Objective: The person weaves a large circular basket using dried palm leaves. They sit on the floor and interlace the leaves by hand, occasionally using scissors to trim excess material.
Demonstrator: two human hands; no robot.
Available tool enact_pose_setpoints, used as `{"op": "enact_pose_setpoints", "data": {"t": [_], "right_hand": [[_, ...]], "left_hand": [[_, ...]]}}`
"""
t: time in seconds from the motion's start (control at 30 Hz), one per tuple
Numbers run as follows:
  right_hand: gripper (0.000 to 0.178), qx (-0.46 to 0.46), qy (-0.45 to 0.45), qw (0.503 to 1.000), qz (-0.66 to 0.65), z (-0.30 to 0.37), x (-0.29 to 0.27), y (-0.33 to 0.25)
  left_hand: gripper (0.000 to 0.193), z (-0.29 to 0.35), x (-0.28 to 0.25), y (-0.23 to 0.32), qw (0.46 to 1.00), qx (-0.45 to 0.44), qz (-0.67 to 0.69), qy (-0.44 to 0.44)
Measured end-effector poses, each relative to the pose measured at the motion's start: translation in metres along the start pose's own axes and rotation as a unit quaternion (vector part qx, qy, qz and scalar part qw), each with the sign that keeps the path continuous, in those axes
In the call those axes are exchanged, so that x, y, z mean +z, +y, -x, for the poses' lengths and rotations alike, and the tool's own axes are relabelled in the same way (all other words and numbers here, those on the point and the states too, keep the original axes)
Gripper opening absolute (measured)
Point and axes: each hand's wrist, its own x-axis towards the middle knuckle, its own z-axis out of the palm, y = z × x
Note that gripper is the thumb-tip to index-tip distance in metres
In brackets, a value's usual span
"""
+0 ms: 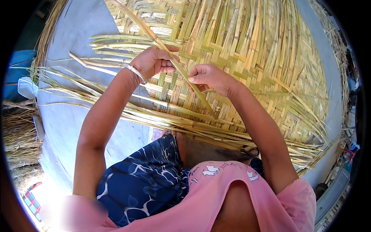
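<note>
A long flat strip of split cane point(170, 56) slants from the upper left down toward the middle, held over a woven mat point(247, 73). My left hand point(156, 62), with white bangles at the wrist, has its thumb and fingers around the strip. Lower down, my right hand point(208, 79) pinches the same strip between thumb and fingers. Beneath both hands lies the mat, woven of yellow-green strips, with loose strip ends point(116, 44) sticking out on its left side.
Long unwoven strips point(174, 120) run along the mat's near edge, close to my feet. Grey floor point(85, 23) shows at the left. Bundles of dry stalks point(19, 135) lie at the far left, near a white plastic container point(27, 88). A grey-blue board point(334, 193) stands at the lower right.
</note>
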Motion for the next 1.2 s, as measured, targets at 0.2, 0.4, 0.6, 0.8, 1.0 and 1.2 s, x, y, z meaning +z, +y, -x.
{"op": "enact_pose_setpoints", "data": {"t": [0.2, 0.4, 0.6, 0.8, 1.0, 1.2], "right_hand": [[0.020, -0.015, -0.005, 0.999, 0.033, -0.004, 0.003, 0.003], [0.022, -0.011, 0.011, 0.997, 0.069, -0.001, 0.006, -0.002], [0.025, 0.001, 0.045, 0.989, 0.142, -0.009, 0.003, 0.007], [0.025, 0.007, 0.023, 0.981, 0.192, -0.008, 0.000, 0.012], [0.026, 0.004, 0.060, 0.971, 0.232, -0.008, -0.007, 0.026], [0.024, -0.059, 0.239, 0.895, 0.373, -0.014, -0.020, 0.016]], "left_hand": [[0.035, 0.003, 0.002, 0.000, 1.000, 0.009, 0.005, -0.003], [0.036, 0.005, 0.006, 0.003, 0.999, 0.016, -0.024, -0.026], [0.033, 0.001, 0.003, -0.002, 0.995, 0.044, -0.084, 0.006], [0.030, -0.007, -0.003, 0.015, 0.981, 0.103, -0.147, 0.077], [0.030, -0.033, -0.024, 0.031, 0.979, 0.112, -0.151, 0.074], [0.054, -0.090, -0.035, 0.043, 0.960, 0.135, -0.222, 0.101]]}}
